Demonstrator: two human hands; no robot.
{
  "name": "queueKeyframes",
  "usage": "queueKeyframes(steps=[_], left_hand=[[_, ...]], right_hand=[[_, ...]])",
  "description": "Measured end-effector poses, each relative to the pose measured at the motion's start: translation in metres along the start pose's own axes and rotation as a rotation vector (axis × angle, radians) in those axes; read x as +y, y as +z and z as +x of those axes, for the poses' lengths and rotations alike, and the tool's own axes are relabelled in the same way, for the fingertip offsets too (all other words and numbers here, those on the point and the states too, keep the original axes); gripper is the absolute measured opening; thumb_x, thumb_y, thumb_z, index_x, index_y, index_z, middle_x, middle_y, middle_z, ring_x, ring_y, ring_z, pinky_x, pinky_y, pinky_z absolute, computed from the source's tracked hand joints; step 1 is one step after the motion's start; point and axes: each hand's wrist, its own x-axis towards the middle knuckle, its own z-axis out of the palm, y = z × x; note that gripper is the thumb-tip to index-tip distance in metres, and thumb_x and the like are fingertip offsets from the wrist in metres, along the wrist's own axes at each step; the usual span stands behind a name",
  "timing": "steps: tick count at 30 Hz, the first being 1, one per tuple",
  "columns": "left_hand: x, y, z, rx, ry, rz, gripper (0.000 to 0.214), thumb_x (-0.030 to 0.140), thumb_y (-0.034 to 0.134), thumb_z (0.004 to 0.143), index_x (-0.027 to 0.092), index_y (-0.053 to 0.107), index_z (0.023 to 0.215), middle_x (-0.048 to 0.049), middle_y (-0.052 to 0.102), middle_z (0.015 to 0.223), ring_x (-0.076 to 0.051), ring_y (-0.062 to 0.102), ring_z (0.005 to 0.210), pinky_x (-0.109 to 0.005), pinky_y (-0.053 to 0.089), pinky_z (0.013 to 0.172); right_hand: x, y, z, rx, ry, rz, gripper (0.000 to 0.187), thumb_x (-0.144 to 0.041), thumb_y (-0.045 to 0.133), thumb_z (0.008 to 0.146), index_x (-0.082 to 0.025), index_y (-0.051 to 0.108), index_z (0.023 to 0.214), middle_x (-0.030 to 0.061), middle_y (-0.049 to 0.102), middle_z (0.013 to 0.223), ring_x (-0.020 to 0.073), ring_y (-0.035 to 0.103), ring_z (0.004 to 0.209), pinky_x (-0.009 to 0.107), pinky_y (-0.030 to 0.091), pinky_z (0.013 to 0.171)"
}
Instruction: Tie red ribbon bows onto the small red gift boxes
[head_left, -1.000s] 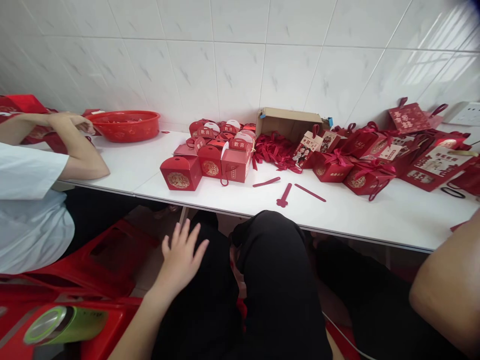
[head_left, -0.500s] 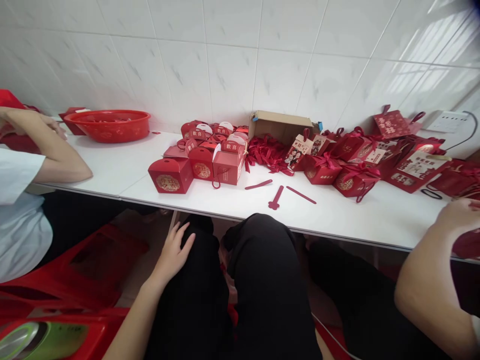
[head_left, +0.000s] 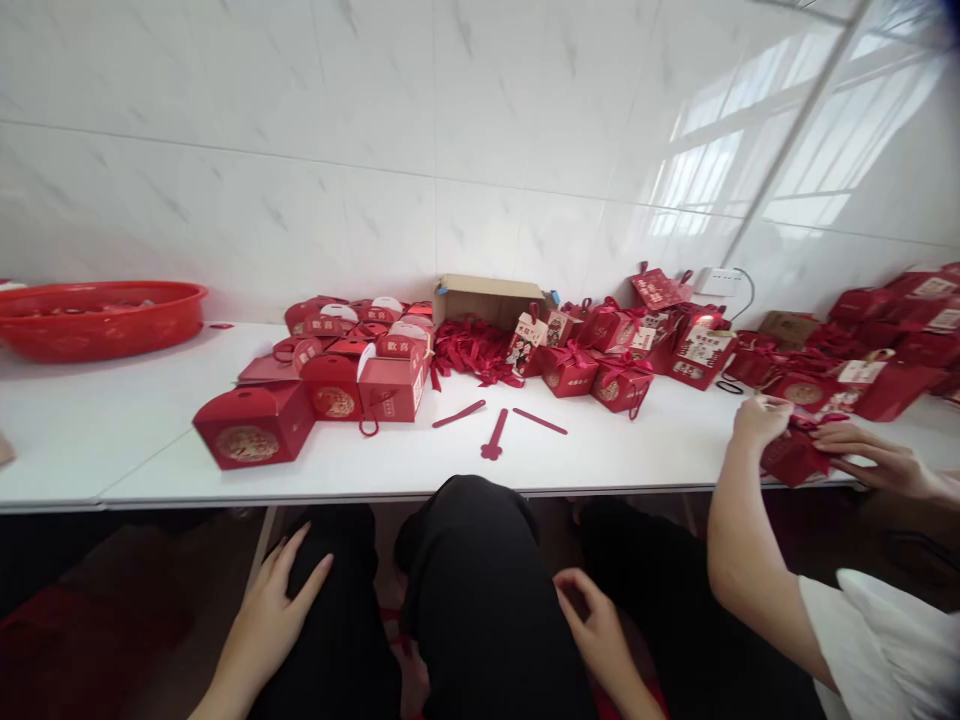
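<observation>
My left hand (head_left: 271, 605) lies on my left thigh with its fingers spread, holding nothing. Beside my right thigh hangs my right hand (head_left: 596, 625), loosely curved, its fingers apart and nothing visible in them. On the white table (head_left: 390, 465) in front of my knees lie three dark red paper strips: one slanted strip (head_left: 459, 414), one with a flower-shaped end (head_left: 495, 436) and one straight strip (head_left: 540, 421). A red gift box (head_left: 255, 425) with a gold print stands at the left front, by several handled red boxes (head_left: 337, 385).
A red plastic basin (head_left: 105, 318) stands at the left. Behind the strips is a cardboard box (head_left: 495, 290) with red ribbons (head_left: 476, 350) spilling out. Ribbon-tied boxes (head_left: 622, 383) stand right of it. At the right a co-worker's hands (head_left: 870, 455) handle a ribbon on a red box (head_left: 795, 452).
My view has turned to the right, showing more of the co-worker at the right and hiding the person at the left. My right hand has come into view; my left stays on my thigh.
</observation>
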Motion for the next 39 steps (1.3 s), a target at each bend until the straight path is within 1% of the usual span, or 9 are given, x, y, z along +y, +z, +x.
queueKeyframes(steps=[6, 8, 12, 18, 22, 26, 32, 35, 39], left_hand=[[-0.008, 0.007, 0.002, 0.041, 0.002, -0.030, 0.067, 0.059, 0.043, 0.081, 0.025, 0.038, 0.138, -0.0103, 0.042, 0.143, -0.033, 0.041, 0.130, -0.050, 0.039, 0.103], [-0.006, 0.007, 0.002, 0.034, 0.001, -0.025, 0.067, 0.059, 0.044, 0.081, 0.025, 0.038, 0.138, -0.0101, 0.042, 0.142, -0.033, 0.041, 0.130, -0.050, 0.040, 0.103], [-0.003, 0.006, 0.001, 0.011, -0.013, -0.028, 0.066, 0.059, 0.043, 0.081, 0.027, 0.037, 0.138, -0.0090, 0.041, 0.143, -0.033, 0.041, 0.130, -0.050, 0.042, 0.100], [0.001, 0.005, 0.002, 0.017, -0.011, -0.041, 0.069, 0.060, 0.043, 0.080, 0.023, 0.038, 0.138, -0.0113, 0.041, 0.143, -0.032, 0.038, 0.133, -0.050, 0.035, 0.106], [0.003, 0.012, 0.004, 0.040, -0.058, -0.142, 0.077, 0.060, 0.051, 0.075, 0.020, 0.036, 0.139, -0.0135, 0.041, 0.143, -0.034, 0.036, 0.133, -0.052, 0.031, 0.108], [0.011, 0.006, -0.003, 0.075, -0.096, -0.494, 0.079, 0.058, 0.049, 0.078, 0.024, 0.023, 0.145, -0.0122, 0.037, 0.147, -0.030, 0.034, 0.135, -0.047, 0.030, 0.110], [0.048, -0.041, -0.022, -0.096, -0.029, -0.485, 0.051, 0.059, 0.061, 0.069, 0.027, 0.065, 0.108, -0.0050, 0.065, 0.119, -0.031, 0.057, 0.115, -0.044, 0.047, 0.099], [0.072, -0.054, -0.017, -0.085, 0.115, -0.392, 0.044, 0.056, 0.060, 0.073, 0.027, 0.066, 0.106, -0.0036, 0.068, 0.114, -0.028, 0.061, 0.108, -0.041, 0.050, 0.096], [0.108, -0.048, 0.015, 0.070, 0.299, -0.277, 0.041, 0.052, 0.057, 0.078, 0.026, 0.061, 0.109, -0.0044, 0.062, 0.120, -0.026, 0.057, 0.112, -0.040, 0.045, 0.100]], right_hand=[[0.015, 0.008, -0.024, 0.623, -0.204, 0.264, 0.038, -0.046, 0.041, 0.092, -0.019, 0.068, 0.093, -0.0020, 0.041, 0.052, 0.0117, 0.041, 0.049, 0.026, 0.035, 0.049], [0.002, 0.006, -0.016, 0.489, -0.182, 0.194, 0.043, -0.050, 0.043, 0.090, -0.019, 0.072, 0.082, -0.0005, 0.043, 0.049, 0.0130, 0.042, 0.048, 0.027, 0.034, 0.048], [-0.019, 0.014, -0.001, -0.156, -0.074, 0.056, 0.036, -0.046, 0.052, 0.086, -0.020, 0.074, 0.076, 0.0024, 0.062, 0.063, 0.0168, 0.056, 0.062, 0.027, 0.042, 0.056], [-0.014, 0.025, 0.011, -0.176, -0.063, 0.102, 0.040, -0.048, 0.051, 0.086, -0.019, 0.075, 0.074, 0.0007, 0.056, 0.055, 0.0132, 0.050, 0.054, 0.025, 0.041, 0.053], [-0.007, 0.039, 0.012, 0.096, -0.056, 0.197, 0.049, -0.052, 0.038, 0.091, -0.020, 0.076, 0.088, -0.0007, 0.046, 0.052, 0.0113, 0.041, 0.049, 0.025, 0.037, 0.051], [0.000, 0.058, 0.002, -0.153, -0.061, 0.192, 0.048, -0.054, 0.045, 0.088, -0.022, 0.064, 0.118, -0.0024, 0.043, 0.056, 0.0118, 0.038, 0.051, 0.025, 0.034, 0.050], [-0.014, 0.043, 0.043, 0.137, -0.131, 0.124, 0.042, -0.046, 0.034, 0.095, -0.018, 0.065, 0.104, -0.0007, 0.045, 0.060, 0.0139, 0.046, 0.057, 0.028, 0.042, 0.059], [-0.028, 0.040, 0.087, -0.068, -0.272, -0.157, 0.035, -0.040, 0.037, 0.094, -0.023, 0.063, 0.111, 0.0068, 0.062, 0.092, 0.0201, 0.058, 0.088, 0.034, 0.047, 0.081], [-0.015, 0.068, 0.130, -0.235, -0.360, -0.517, 0.040, -0.033, 0.033, 0.095, -0.023, 0.053, 0.128, 0.0098, 0.050, 0.134, 0.0242, 0.043, 0.127, 0.043, 0.033, 0.106]])
